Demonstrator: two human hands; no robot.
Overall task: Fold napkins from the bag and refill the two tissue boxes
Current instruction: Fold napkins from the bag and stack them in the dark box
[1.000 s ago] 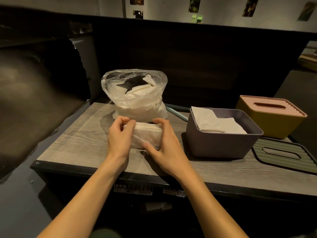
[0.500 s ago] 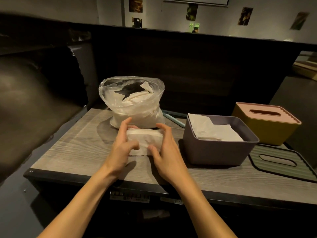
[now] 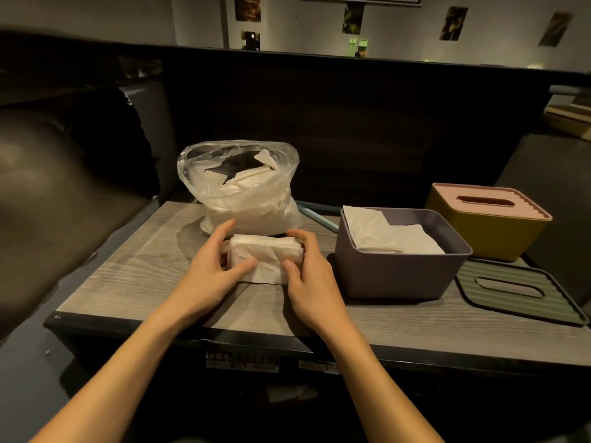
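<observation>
A stack of white folded napkins [image 3: 267,259] lies on the grey wooden table [image 3: 128,276], just in front of a clear plastic bag [image 3: 240,190] full of napkins. My left hand [image 3: 212,271] grips the stack's left end, thumb on its front. My right hand [image 3: 308,273] grips the right end, fingers curled over the top. To the right stands an open purple tissue box [image 3: 396,273] with white napkins inside. Behind it sits a yellow tissue box [image 3: 486,228] with a pink slotted lid on.
A dark green slotted lid [image 3: 518,292] lies flat on the table at the right. A light blue stick-like object [image 3: 316,215] lies behind the purple box. A dark partition wall rises behind the table, and a padded bench sits to the left.
The stack has tipped so its broad face shows, and both hands have shifted their hold on its ends. The view has lifted slightly.
</observation>
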